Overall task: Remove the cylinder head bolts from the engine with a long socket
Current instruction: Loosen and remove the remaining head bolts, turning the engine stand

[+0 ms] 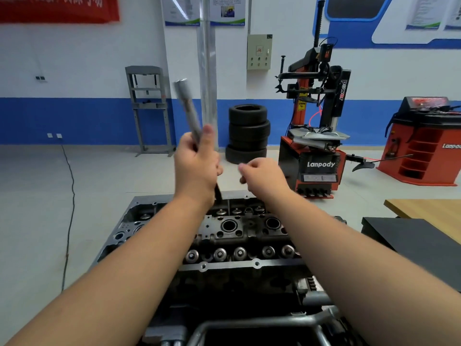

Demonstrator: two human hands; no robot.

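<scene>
While your left hand (197, 163) grips the long socket (188, 111) raised above the cylinder head (224, 236) and your right hand (262, 174) curls beside it, contents unclear, a slip risks dropping it onto the valve gear.

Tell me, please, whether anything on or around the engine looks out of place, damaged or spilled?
Nothing stands out. The engine shows no spill or visible damage. The left hand holds the long socket raised above it, blurred; the right hand is beside it.
</scene>
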